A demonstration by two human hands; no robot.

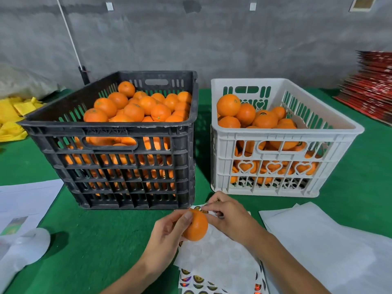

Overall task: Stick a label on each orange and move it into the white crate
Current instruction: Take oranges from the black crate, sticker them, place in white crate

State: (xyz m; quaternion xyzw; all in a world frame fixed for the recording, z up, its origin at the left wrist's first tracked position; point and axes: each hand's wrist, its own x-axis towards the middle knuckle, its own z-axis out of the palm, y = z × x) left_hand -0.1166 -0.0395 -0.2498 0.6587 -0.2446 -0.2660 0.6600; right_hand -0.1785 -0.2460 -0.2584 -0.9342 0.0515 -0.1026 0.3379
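your left hand [167, 234] holds one orange [196, 225], fingers curled round it, low in the middle of the view and just above the sticker sheet [218, 257] on the green worktop [95, 240]. your right hand [227, 215] is at 1 o'clock from that orange, and its fingers pinch at the top edge of the sheet, where a label [204, 211] sits; it is too small to tell if the label is off yet. the label could fold and stick to itself or to your skin if you peel it fast. the orange is round and smooth, so it could slip and roll away if your hold goes soft. the white crate [286, 132] at 1 o'clock is piled high on its left, so a dropped orange might roll out. do not mix it up with the black crate [118, 158] at 11 o'clock.
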